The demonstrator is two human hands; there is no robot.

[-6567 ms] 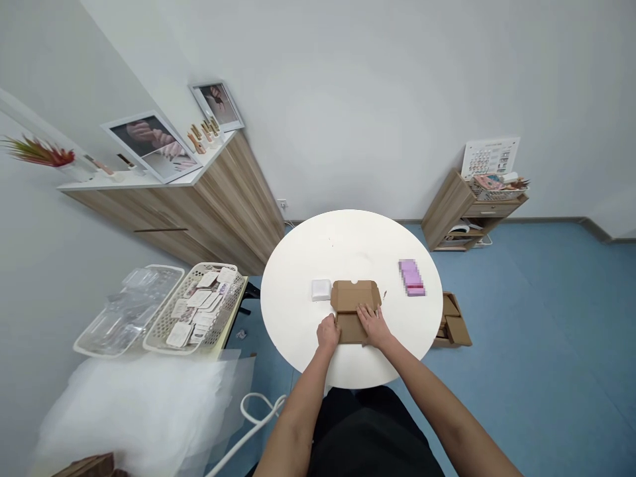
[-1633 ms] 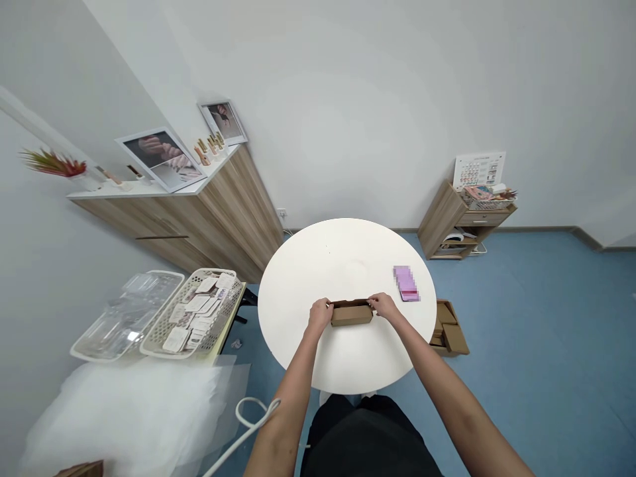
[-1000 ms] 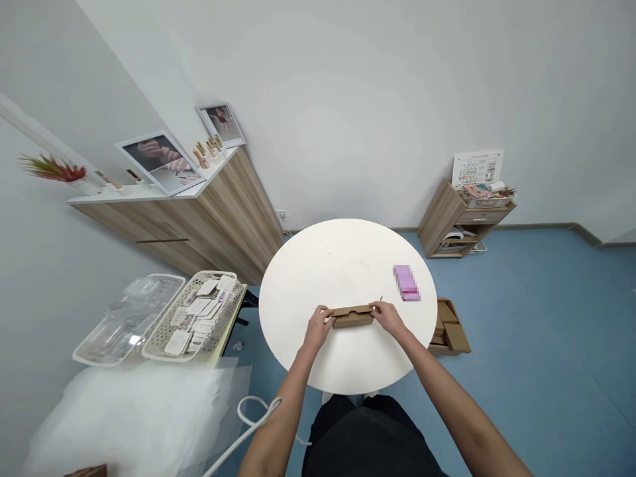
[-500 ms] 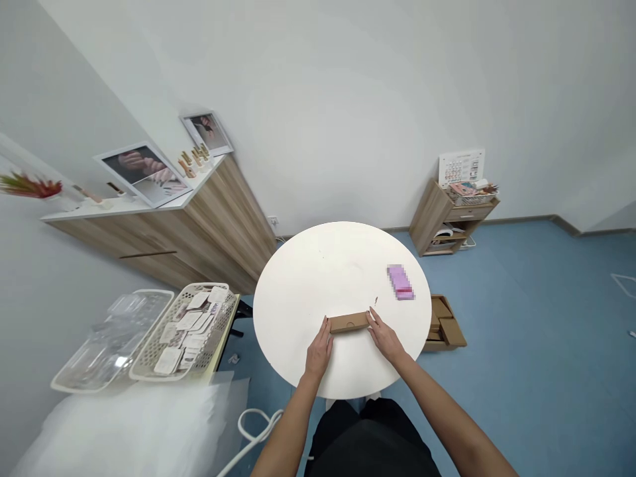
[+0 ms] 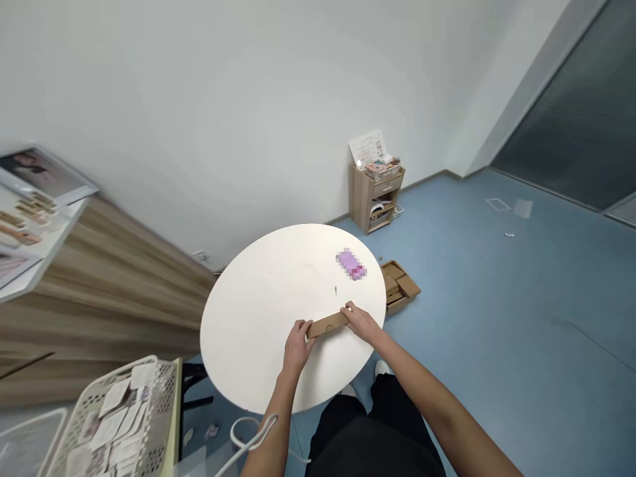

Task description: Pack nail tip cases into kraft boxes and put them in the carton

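A long, narrow brown cardboard box [image 5: 328,324] is held between my two hands near the front of the white oval table [image 5: 248,311]. My left hand [image 5: 297,346] grips its left end, fingers bent over the edge. At the opposite end, my right hand [image 5: 362,322] has its fingers closed on the box. Beyond the right hand lies a tiny dark item [image 5: 336,290], too small to name. Further back on the tabletop is a purple, pixelated rectangular item [image 5: 350,264].
An open carton [image 5: 401,286] of brown boxes sits on the floor right of the table. A small wooden cabinet [image 5: 362,199] stands against the wall. At lower left, a white basket [image 5: 163,391] holds paper-like packets. A white cable [image 5: 248,440] loops by my left forearm.
My view has swung to the right, so the table appears further left. The box stays in both hands and looks more tilted, its right end higher in view.
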